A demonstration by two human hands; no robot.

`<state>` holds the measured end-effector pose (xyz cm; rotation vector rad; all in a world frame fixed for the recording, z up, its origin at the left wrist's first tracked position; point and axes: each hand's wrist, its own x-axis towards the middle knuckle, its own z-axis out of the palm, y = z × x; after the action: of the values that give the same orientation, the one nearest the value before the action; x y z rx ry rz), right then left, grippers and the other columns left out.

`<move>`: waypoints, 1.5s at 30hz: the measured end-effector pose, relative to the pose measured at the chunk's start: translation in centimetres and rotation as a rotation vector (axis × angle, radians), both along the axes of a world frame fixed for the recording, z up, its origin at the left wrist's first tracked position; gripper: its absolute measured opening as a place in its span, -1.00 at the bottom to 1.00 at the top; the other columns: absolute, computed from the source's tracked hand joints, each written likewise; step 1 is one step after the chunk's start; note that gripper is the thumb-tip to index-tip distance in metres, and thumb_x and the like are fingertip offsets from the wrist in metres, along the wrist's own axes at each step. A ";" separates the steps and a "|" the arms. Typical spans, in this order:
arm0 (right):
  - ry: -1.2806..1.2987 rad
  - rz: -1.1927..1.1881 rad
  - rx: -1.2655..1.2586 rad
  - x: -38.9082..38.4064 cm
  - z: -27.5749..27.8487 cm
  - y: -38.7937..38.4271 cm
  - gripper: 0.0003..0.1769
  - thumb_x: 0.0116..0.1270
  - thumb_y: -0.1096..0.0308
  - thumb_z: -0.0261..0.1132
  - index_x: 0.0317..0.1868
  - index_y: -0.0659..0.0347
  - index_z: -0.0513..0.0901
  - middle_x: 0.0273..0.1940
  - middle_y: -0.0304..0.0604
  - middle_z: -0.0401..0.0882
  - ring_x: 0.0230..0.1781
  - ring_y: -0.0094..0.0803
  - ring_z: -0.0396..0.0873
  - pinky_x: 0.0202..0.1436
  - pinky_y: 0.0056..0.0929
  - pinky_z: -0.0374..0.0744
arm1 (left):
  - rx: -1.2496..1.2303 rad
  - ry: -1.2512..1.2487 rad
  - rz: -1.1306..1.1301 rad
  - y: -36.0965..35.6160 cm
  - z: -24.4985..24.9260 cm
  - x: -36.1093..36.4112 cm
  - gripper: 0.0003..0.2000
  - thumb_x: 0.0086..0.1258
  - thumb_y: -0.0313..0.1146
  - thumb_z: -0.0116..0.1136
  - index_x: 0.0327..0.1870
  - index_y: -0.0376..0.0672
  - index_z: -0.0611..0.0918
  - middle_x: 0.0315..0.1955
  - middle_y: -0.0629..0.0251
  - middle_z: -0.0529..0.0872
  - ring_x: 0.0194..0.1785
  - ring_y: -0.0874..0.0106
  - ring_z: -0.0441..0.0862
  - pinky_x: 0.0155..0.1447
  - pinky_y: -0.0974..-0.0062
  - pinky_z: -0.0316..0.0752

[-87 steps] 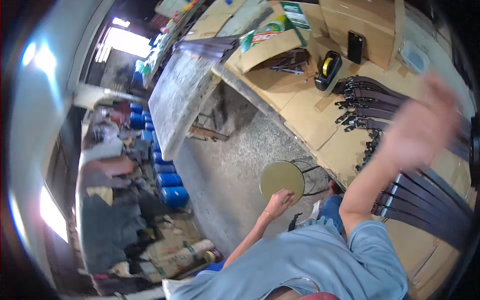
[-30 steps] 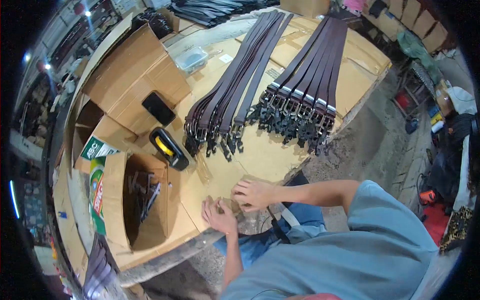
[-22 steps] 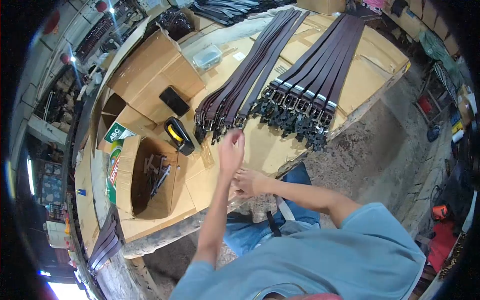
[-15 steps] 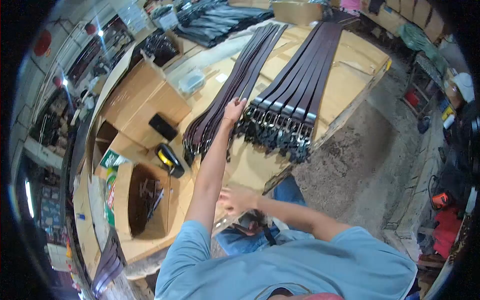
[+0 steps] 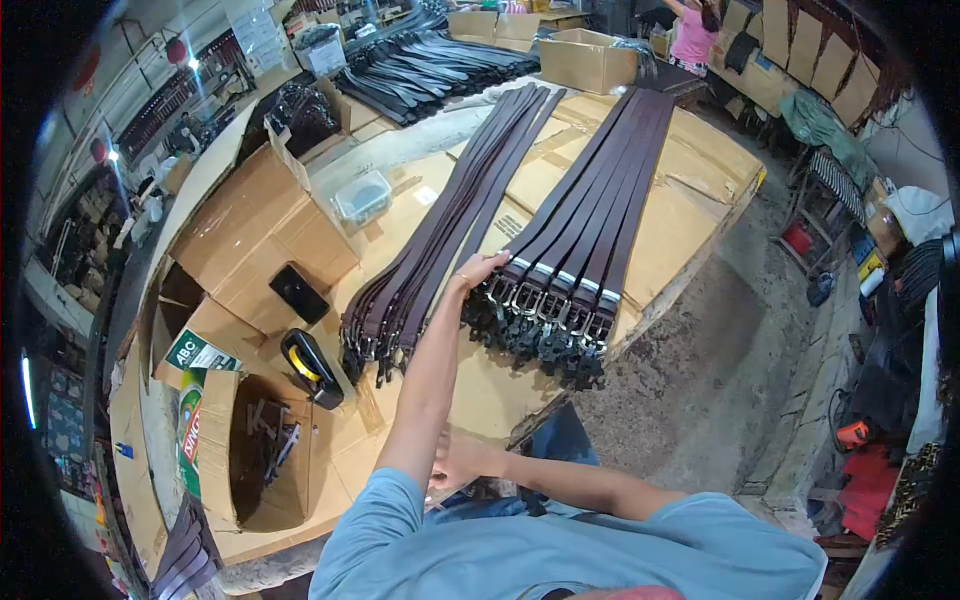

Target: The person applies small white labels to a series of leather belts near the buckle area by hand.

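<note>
Two bundles of dark brown belts lie lengthwise on the cardboard-covered table. My left hand (image 5: 484, 268) is closed at the left edge of the right bundle (image 5: 600, 190), its fingers on a belt just above the buckles. Metal buckles (image 5: 545, 300) and black pieces form a row at the near end of this bundle. The left bundle (image 5: 450, 220) is more loosely gathered, with its buckle ends beside my left forearm. My right hand (image 5: 460, 462) is low by the near table edge, partly behind my left arm, fingers loosely apart with nothing visible in them.
Left of the belts are a black phone (image 5: 299, 292), a black-and-yellow object (image 5: 312, 368) and an open carton (image 5: 235, 450) holding small metal parts. A clear plastic tub (image 5: 363, 198) sits farther back. Black belts (image 5: 440, 65) are heaped behind. A person in pink (image 5: 692, 38) stands far off.
My left hand has moved from between the bundles to the edge of the right bundle. My right hand stays low near the table edge. The view has tilted up.
</note>
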<state>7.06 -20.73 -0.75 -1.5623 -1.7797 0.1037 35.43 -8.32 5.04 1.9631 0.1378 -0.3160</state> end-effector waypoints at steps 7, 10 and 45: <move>-0.013 0.003 -0.103 0.2 1.0 -0.5 -0.40 0.07 0.10 0.25 0.11 0.20 0.45 0.23 0.06 0.27 0.31 -0.05 0.16 0.34 -0.17 0.21 | -0.388 0.191 0.140 0.1 1.1 -1.4 -0.59 0.34 -0.05 0.09 -0.09 -0.27 0.62 -0.26 0.26 0.69 -0.33 0.46 0.63 -0.26 0.48 0.53; -0.009 -0.013 -0.074 0.2 1.3 -0.6 -0.40 0.07 0.10 0.24 0.12 0.20 0.45 0.23 0.05 0.27 0.30 -0.05 0.16 0.34 -0.18 0.20 | -0.415 0.197 0.089 0.2 1.3 -1.4 -0.58 0.33 -0.06 0.10 -0.04 -0.28 0.60 -0.24 0.26 0.69 -0.30 0.47 0.64 -0.22 0.49 0.54; 0.315 0.017 0.018 1.4 3.5 -1.7 -0.59 -0.07 0.19 0.32 -0.21 0.19 0.50 -0.21 -0.01 0.51 -0.08 -0.10 0.46 0.00 -0.24 0.42 | 0.260 -0.706 0.410 -9.4 10.2 -25.7 -0.88 0.27 -0.47 0.15 -0.25 -0.31 0.64 -0.36 0.17 0.70 -0.26 0.40 0.65 -0.11 0.55 0.49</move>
<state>8.50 -22.41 2.73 -1.4298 -1.5419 0.3231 9.77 -17.71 15.20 2.1271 0.1194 0.6894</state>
